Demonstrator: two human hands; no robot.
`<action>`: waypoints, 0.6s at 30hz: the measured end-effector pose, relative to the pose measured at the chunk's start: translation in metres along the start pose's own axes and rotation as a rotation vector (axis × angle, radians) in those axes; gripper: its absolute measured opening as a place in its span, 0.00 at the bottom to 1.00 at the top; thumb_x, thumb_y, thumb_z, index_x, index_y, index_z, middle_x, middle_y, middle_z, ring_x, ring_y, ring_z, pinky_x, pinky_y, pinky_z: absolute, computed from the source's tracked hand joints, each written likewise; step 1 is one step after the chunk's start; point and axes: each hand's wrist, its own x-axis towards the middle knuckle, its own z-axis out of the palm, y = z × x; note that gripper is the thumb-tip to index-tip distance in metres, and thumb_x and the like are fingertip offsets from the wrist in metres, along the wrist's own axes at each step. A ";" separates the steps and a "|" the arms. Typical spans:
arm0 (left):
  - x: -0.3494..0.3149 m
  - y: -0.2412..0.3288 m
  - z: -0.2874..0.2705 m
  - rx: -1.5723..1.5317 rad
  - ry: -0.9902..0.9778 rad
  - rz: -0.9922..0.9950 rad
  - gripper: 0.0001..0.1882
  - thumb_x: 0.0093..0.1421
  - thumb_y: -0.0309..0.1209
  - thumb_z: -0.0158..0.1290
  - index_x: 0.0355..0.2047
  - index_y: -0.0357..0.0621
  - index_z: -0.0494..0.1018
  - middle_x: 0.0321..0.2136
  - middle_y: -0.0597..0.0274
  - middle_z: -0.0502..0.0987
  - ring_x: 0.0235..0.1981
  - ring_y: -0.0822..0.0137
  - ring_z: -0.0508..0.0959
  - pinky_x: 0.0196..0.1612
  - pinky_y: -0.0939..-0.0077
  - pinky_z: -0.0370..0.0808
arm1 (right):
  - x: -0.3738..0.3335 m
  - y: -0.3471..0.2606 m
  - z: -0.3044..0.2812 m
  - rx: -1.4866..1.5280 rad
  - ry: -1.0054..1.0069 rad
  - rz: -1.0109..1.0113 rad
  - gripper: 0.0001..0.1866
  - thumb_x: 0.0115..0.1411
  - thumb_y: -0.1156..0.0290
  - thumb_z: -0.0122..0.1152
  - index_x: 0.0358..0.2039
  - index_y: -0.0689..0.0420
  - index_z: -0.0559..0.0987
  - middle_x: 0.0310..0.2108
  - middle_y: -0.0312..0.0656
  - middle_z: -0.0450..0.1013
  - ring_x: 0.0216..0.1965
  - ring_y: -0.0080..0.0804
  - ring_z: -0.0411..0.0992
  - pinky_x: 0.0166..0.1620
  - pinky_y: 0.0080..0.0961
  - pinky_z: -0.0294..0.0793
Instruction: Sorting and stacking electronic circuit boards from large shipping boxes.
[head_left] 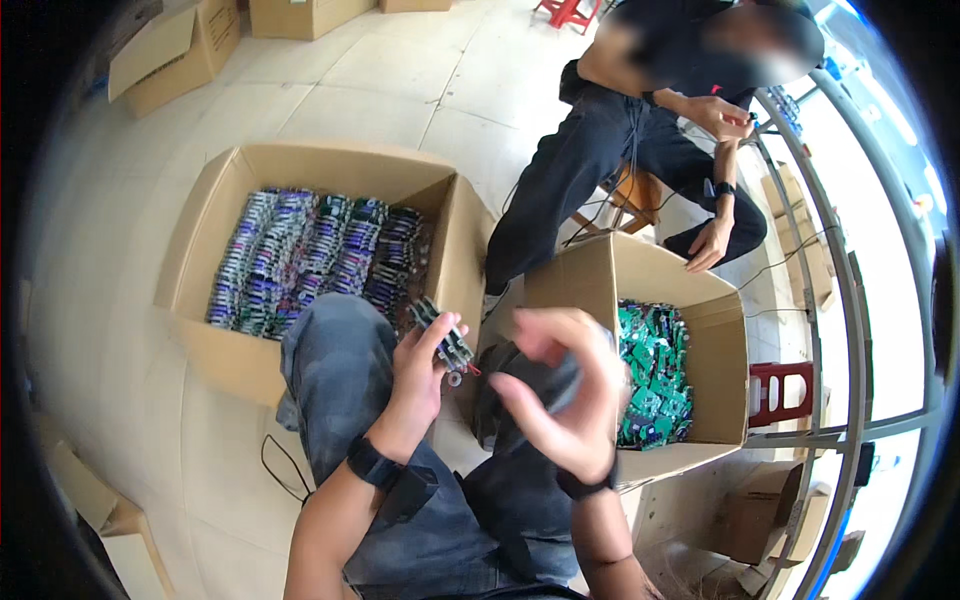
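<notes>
My left hand (418, 372) is closed around a small stack of green circuit boards (446, 336), above my knees. A short red wire and a small round whitish part dangle below the stack. My right hand (570, 390) is raised to the right of it, slightly blurred, thumb and fingers apart with nothing between them. On the left, a large open cardboard box (200, 225) holds several neat rows of stacked circuit boards (300, 255). To the right, another open cardboard box (715, 345) contains a loose heap of green circuit boards (655, 375).
Across from me a person (620, 130) in dark clothes sits on a wooden stool (635, 190), one hand by the right box. A metal rack (850, 330) runs along the right, with a red plastic stool (780, 393) beside it. More cardboard boxes (180, 60) stand far left.
</notes>
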 end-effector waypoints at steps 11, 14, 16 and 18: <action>-0.006 -0.002 0.008 -0.131 -0.072 0.143 0.13 0.58 0.31 0.52 0.43 0.41 0.68 0.40 0.60 0.74 0.40 0.71 0.73 0.45 0.75 0.70 | -0.020 0.075 0.088 -0.246 0.066 -0.110 0.24 0.37 0.74 0.63 0.39 0.59 0.72 0.34 0.44 0.70 0.32 0.41 0.70 0.36 0.32 0.71; 0.001 -0.006 0.001 -0.134 -0.059 0.125 0.13 0.57 0.32 0.53 0.41 0.42 0.69 0.40 0.61 0.75 0.40 0.71 0.74 0.44 0.75 0.70 | -0.022 0.085 0.097 -0.296 0.117 -0.103 0.22 0.37 0.74 0.62 0.37 0.59 0.73 0.32 0.45 0.71 0.31 0.41 0.70 0.35 0.32 0.70; 0.002 -0.008 0.010 -0.185 -0.083 0.103 0.13 0.57 0.32 0.54 0.41 0.42 0.69 0.40 0.61 0.75 0.39 0.72 0.74 0.44 0.76 0.70 | -0.017 0.086 0.091 -0.321 0.145 -0.093 0.18 0.37 0.74 0.63 0.34 0.59 0.73 0.29 0.45 0.71 0.30 0.42 0.70 0.35 0.33 0.70; -0.002 -0.007 0.019 -0.129 -0.098 0.144 0.14 0.56 0.31 0.54 0.41 0.41 0.69 0.40 0.61 0.74 0.39 0.73 0.73 0.44 0.77 0.70 | -0.015 0.091 0.088 -0.235 0.194 -0.075 0.18 0.36 0.75 0.64 0.33 0.58 0.74 0.29 0.45 0.72 0.31 0.42 0.70 0.34 0.33 0.71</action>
